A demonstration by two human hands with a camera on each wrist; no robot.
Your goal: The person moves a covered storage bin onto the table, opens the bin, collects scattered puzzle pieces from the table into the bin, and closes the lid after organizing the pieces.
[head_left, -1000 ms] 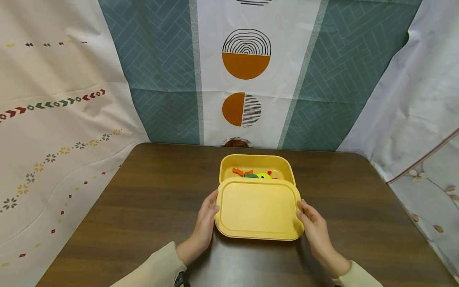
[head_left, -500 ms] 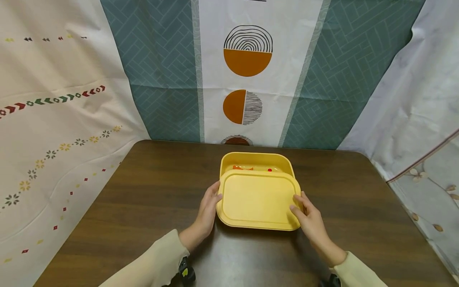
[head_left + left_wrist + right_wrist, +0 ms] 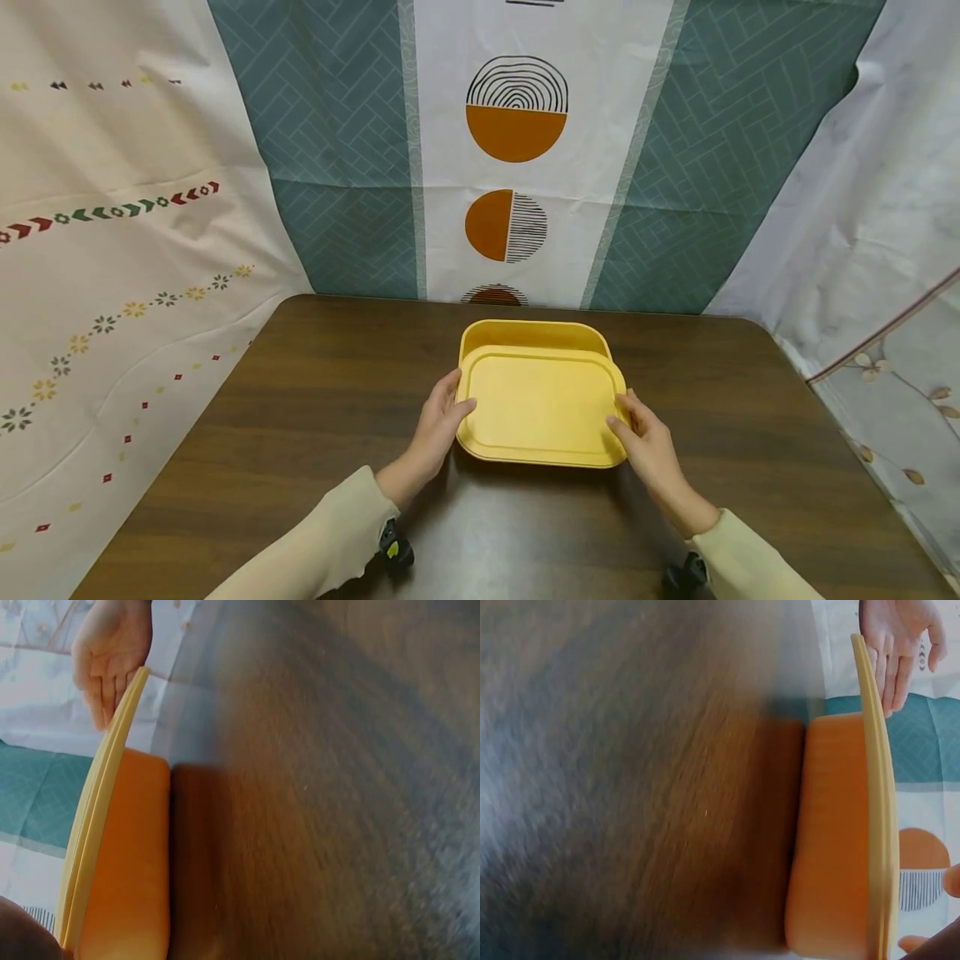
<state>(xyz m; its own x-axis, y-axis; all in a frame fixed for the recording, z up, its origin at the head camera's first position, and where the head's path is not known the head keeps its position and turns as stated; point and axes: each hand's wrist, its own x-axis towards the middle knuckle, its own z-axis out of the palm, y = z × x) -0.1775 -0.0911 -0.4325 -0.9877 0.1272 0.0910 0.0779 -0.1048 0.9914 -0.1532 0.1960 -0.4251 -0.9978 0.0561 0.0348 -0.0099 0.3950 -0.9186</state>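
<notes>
A yellow rectangular lid [image 3: 540, 404] lies over the front and middle of a yellow box [image 3: 536, 332]. The box's back rim shows behind it, and the things inside are hidden. My left hand [image 3: 437, 417] holds the lid's left edge, thumb on top. At the opposite edge, my right hand [image 3: 651, 442] grips the lid between thumb and fingers. Both wrist views show the lid [image 3: 94, 810] edge-on, its near side jutting past the box wall [image 3: 832, 832], which looks orange there.
The box stands on a dark brown wooden table [image 3: 322, 392], toward its back edge. Patterned cloth [image 3: 517, 242] hangs behind the table, and pale cloth hangs at both sides. Each wrist wears a black strapped device [image 3: 396, 550].
Both hands have slid the lid back, away from me, over the box. The orange, green and red things seen inside earlier are now covered.
</notes>
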